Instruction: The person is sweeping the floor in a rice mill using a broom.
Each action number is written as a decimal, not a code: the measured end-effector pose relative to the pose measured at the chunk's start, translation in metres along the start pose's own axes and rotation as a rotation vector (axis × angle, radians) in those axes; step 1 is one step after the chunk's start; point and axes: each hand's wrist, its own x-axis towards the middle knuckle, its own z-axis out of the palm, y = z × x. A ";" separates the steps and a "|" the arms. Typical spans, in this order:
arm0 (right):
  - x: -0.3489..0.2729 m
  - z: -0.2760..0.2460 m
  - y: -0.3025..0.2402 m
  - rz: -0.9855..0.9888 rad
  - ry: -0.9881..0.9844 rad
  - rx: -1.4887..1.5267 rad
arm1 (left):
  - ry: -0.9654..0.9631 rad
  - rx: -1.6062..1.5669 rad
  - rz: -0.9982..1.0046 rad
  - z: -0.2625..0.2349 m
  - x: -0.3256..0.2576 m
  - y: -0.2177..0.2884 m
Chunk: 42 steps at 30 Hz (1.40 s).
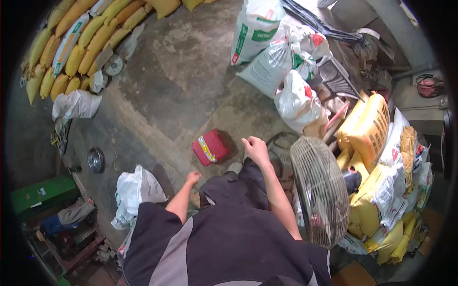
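Note:
My left hand [193, 178] hangs over my left thigh with its fingers curled closed, and nothing shows in it. Farther forward, my right hand [256, 148] is held above my right knee, its fingers bent in like a loose fist around nothing visible. On the floor ahead of my feet sits a red container [211, 147] with a yellow and white label band across it. It lies between the two hands, and neither touches it. Dark trousers [234, 191] cover my legs.
A large caged fan [319, 190] stands close by my right arm. White sacks [269, 66] and an orange sack [365, 123] pile up beyond it. At left are a white bag [138, 191], a metal bowl [96, 160] and stacked yellow sacks [90, 35].

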 end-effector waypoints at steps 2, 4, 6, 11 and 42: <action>0.030 -0.011 -0.020 -0.114 0.059 -0.075 | 0.001 0.017 -0.005 0.045 0.008 -0.040; 0.083 0.007 -0.096 -0.108 0.107 0.092 | -0.002 -0.112 -0.106 -0.025 0.036 -0.056; 0.135 -0.010 -0.105 -0.114 0.148 0.231 | -0.036 -0.271 -0.150 -0.002 0.048 -0.023; 0.218 -0.025 -0.110 0.045 0.152 0.335 | -0.094 -0.367 0.017 -0.032 0.053 0.039; 0.133 0.254 -0.035 1.687 1.112 0.959 | -0.532 0.463 0.887 -0.248 0.328 0.695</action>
